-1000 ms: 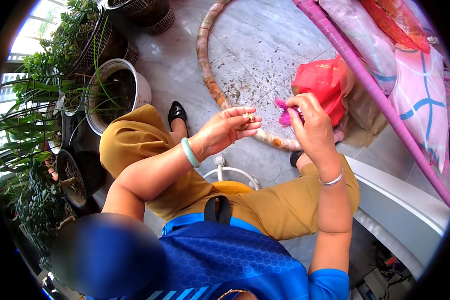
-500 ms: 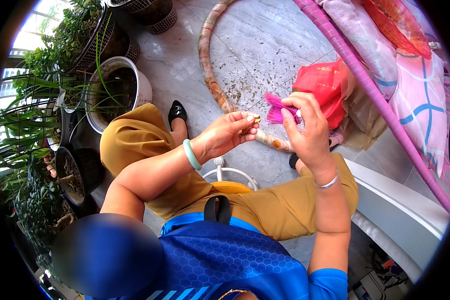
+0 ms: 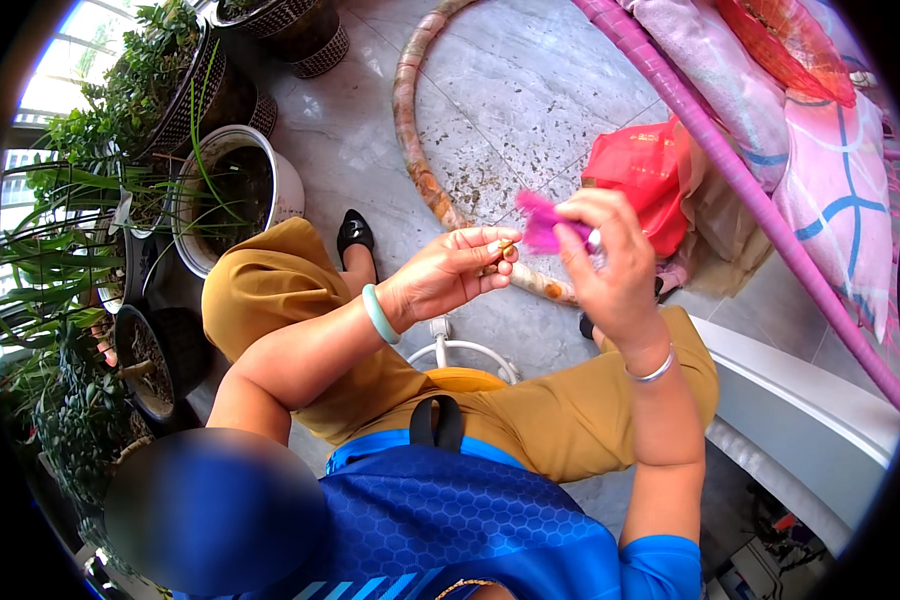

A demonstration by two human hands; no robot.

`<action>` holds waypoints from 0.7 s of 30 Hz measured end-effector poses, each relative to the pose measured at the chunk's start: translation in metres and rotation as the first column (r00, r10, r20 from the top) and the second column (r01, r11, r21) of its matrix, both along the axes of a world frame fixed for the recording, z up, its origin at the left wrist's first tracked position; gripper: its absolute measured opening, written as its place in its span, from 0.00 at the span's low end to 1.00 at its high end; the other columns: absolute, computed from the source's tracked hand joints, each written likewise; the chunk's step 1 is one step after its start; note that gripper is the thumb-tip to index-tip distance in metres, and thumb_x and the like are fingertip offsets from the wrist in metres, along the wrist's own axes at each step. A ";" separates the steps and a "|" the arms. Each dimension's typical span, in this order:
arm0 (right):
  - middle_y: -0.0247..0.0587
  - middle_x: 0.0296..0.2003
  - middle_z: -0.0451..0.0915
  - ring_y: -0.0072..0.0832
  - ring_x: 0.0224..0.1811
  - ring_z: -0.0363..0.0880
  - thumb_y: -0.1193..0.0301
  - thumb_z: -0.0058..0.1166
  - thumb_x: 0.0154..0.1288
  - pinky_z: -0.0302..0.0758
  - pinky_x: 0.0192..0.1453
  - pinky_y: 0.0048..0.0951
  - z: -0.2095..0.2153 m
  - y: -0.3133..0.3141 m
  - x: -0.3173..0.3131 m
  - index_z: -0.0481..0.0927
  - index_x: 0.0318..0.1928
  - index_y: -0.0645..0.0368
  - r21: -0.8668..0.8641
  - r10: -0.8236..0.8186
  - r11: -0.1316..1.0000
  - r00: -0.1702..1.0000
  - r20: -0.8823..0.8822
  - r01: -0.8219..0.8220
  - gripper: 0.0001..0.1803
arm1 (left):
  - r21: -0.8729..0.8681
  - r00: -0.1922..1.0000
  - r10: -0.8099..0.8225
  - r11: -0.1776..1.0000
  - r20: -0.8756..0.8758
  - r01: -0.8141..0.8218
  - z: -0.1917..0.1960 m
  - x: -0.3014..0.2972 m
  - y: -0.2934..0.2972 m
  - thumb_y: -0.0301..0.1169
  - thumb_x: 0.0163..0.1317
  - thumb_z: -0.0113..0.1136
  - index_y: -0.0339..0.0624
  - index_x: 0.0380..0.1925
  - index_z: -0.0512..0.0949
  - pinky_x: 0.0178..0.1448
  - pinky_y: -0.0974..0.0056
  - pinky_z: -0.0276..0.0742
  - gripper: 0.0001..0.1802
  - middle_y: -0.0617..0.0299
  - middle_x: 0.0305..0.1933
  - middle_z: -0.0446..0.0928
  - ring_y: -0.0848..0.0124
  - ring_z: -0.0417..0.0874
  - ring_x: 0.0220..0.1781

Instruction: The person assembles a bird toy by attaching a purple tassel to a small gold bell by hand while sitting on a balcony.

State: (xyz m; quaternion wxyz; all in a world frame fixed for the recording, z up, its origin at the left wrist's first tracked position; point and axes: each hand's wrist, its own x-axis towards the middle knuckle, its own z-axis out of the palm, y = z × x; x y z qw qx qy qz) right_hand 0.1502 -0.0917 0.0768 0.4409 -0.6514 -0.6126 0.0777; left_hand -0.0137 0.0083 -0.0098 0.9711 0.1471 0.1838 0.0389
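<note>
Moved purple brush [image 3: 542, 224] slightly left since the earlier frame, pinching it in right hand [image 3: 616, 262] just right of centre, near small brown lump [image 3: 508, 249] pinched in left hand [image 3: 450, 270] between thumb and fingertips at centre, apparently leaving one face exposed.

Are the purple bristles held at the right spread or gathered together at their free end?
Spread: the purple bristles fan wider away from the right hand; blur hides individual strands.
</note>
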 end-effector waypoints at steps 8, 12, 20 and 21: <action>0.43 0.35 0.73 0.41 0.35 0.76 0.83 0.50 0.52 0.74 0.37 0.36 -0.017 -0.009 0.022 0.74 0.38 0.59 -0.191 -0.049 0.978 0.982 0.184 0.085 0.12 | 0.084 0.999 -0.040 0.996 -0.020 0.041 -0.002 0.005 0.000 0.28 0.64 0.52 0.39 0.49 0.73 0.42 0.73 0.74 0.14 0.66 0.37 0.76 0.78 0.75 0.35; 0.43 0.34 0.73 0.41 0.34 0.76 0.79 0.53 0.54 0.74 0.35 0.36 -0.014 -0.018 0.021 0.74 0.39 0.57 -0.183 -0.063 0.979 0.988 0.140 0.088 0.10 | 0.148 0.995 -0.017 0.989 -0.100 0.031 0.013 0.015 0.010 0.29 0.64 0.53 0.40 0.46 0.74 0.39 0.76 0.73 0.11 0.69 0.35 0.75 0.80 0.74 0.33; 0.41 0.35 0.73 0.40 0.33 0.76 0.75 0.53 0.56 0.74 0.34 0.36 -0.023 -0.026 0.021 0.74 0.39 0.57 -0.275 -0.021 0.959 0.984 0.178 0.070 0.09 | 0.567 0.910 0.149 0.740 0.386 -0.362 0.171 0.174 0.102 0.34 0.67 0.48 0.38 0.34 0.73 0.30 0.75 0.64 0.10 0.67 0.26 0.70 0.79 0.68 0.27; 0.41 0.35 0.73 0.40 0.33 0.76 0.75 0.53 0.56 0.74 0.34 0.36 -0.022 -0.023 0.017 0.74 0.39 0.57 -0.257 -0.009 0.965 0.984 0.175 0.055 0.09 | 0.601 0.898 0.136 0.700 0.419 -0.387 0.197 0.192 0.125 0.32 0.67 0.47 0.37 0.34 0.73 0.32 0.74 0.66 0.10 0.67 0.26 0.69 0.77 0.68 0.27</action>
